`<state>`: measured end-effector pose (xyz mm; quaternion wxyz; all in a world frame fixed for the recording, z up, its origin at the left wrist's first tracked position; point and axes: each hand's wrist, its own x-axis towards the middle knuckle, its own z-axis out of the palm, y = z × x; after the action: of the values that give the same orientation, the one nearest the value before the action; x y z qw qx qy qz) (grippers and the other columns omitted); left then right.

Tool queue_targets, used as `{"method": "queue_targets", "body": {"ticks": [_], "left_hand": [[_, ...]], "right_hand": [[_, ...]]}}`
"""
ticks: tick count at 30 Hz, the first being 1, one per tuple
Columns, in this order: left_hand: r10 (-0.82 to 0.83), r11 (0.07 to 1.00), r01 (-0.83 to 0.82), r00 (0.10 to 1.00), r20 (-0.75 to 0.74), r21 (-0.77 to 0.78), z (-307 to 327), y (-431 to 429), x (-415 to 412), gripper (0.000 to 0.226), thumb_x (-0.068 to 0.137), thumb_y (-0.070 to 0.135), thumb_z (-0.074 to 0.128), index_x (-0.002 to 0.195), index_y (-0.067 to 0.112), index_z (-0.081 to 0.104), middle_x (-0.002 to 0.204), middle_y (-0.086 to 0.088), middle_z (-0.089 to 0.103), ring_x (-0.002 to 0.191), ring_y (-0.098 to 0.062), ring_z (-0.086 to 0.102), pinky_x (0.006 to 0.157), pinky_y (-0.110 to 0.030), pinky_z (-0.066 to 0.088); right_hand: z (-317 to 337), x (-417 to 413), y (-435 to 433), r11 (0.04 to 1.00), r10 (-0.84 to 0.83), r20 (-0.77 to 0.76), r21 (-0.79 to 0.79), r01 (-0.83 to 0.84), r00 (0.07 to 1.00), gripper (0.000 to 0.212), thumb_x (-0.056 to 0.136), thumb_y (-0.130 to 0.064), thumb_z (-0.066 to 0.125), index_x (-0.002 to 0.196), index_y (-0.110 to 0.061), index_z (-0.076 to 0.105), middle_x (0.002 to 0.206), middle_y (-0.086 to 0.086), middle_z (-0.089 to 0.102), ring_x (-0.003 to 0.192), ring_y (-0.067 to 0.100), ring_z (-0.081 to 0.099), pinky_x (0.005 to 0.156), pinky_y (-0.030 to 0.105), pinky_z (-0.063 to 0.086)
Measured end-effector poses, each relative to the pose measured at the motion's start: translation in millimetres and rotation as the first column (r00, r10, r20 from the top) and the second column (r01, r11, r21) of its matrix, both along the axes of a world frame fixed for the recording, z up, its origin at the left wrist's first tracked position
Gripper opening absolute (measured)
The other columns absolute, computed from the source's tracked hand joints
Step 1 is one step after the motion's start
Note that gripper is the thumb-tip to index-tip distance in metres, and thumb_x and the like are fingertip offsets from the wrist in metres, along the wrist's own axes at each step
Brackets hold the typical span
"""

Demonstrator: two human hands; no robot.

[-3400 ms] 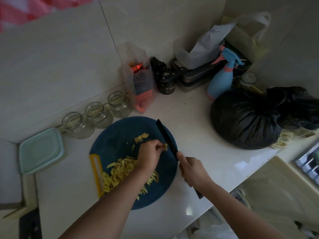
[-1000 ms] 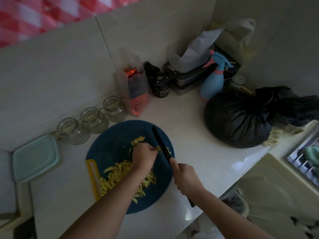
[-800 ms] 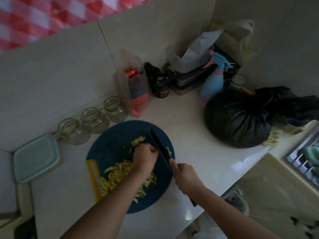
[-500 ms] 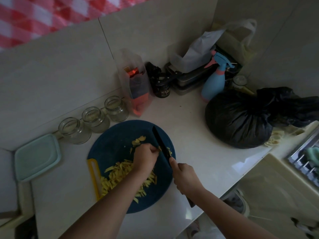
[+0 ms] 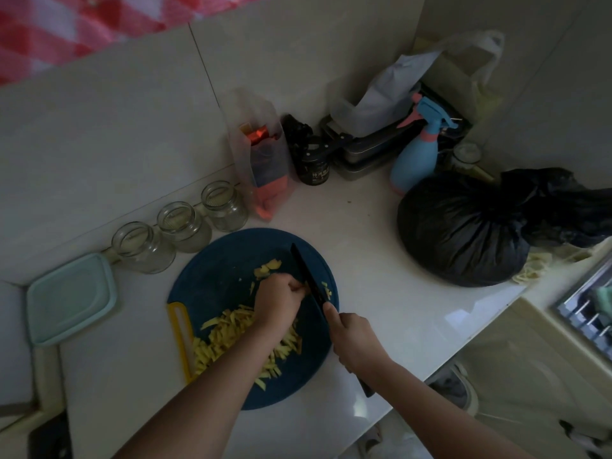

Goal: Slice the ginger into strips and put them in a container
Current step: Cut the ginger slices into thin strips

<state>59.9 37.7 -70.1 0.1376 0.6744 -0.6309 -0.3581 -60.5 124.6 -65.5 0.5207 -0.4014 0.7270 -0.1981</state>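
On blue board [image 5: 218, 279], right hand [image 5: 356, 342] grips knife [image 5: 306, 276] beside ginger [image 5: 306, 288]

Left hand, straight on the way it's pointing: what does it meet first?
The knife: its blade lies across the path, right at the fingertips of the left hand, which holds a ginger piece beside it. The right hand grips the handle. Whether fingers and blade touch is unclear.

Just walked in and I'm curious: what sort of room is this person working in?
Most likely a home kitchen: a tiled wall behind a white counter, a blue cutting board with ginger strips and a black knife, and empty glass jars along the wall.
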Motion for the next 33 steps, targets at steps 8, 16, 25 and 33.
{"method": "queue_targets", "body": {"ticks": [8,16,25,33], "left_hand": [[0.157,0.919,-0.115,0.984,-0.082,0.378,6.5,-23.9,-1.4,0.022,0.08,0.02,0.076,0.077,-0.001,0.071,0.076,-0.012,0.072,0.073,-0.023,0.07,0.073,-0.035,0.058],[0.233,0.866,-0.19,0.972,-0.036,0.463,10.4,-30.1,-3.9,0.013,0.076,0.01,0.076,0.076,0.0,0.068,0.062,-0.008,0.068,0.053,-0.013,0.065,0.051,-0.023,0.052],[0.277,0.845,-0.205,0.958,-0.077,0.493,6.1,-30.3,-3.0,0.009,0.08,0.006,0.071,0.076,-0.002,0.068,0.068,-0.01,0.069,0.059,-0.015,0.066,0.048,-0.022,0.051],[0.283,0.835,-0.236,0.959,-0.02,0.497,7.2,-33.2,-6.7,0.016,0.078,0.001,0.072,0.064,-0.002,0.062,0.059,-0.011,0.065,0.052,-0.015,0.062,0.047,-0.022,0.049]], "right_hand": [[12.1,-13.7,-0.1,0.999,-0.052,0.074,0.003,0.052,0.996,0.055,0.096,-0.058,0.033,0.071,-0.011,0.049,0.059,0.002,0.047,0.046,0.011,0.042,0.052,0.028,0.038],[7.4,-10.0,1.7,0.999,0.037,0.043,-0.026,-0.036,0.998,0.056,0.095,-0.06,0.032,0.075,-0.011,0.047,0.067,0.009,0.044,0.054,0.017,0.038,0.059,0.033,0.037],[9.5,-8.7,1.2,0.999,0.037,0.015,-0.02,-0.037,0.999,0.055,0.096,-0.058,0.031,0.071,-0.011,0.046,0.065,0.006,0.046,0.053,0.014,0.041,0.059,0.032,0.038],[13.2,-0.6,3.1,0.994,0.085,-0.102,-0.057,-0.091,0.991,0.057,0.1,-0.052,0.026,0.069,-0.009,0.045,0.065,0.007,0.049,0.058,0.016,0.045,0.057,0.029,0.036]]}}
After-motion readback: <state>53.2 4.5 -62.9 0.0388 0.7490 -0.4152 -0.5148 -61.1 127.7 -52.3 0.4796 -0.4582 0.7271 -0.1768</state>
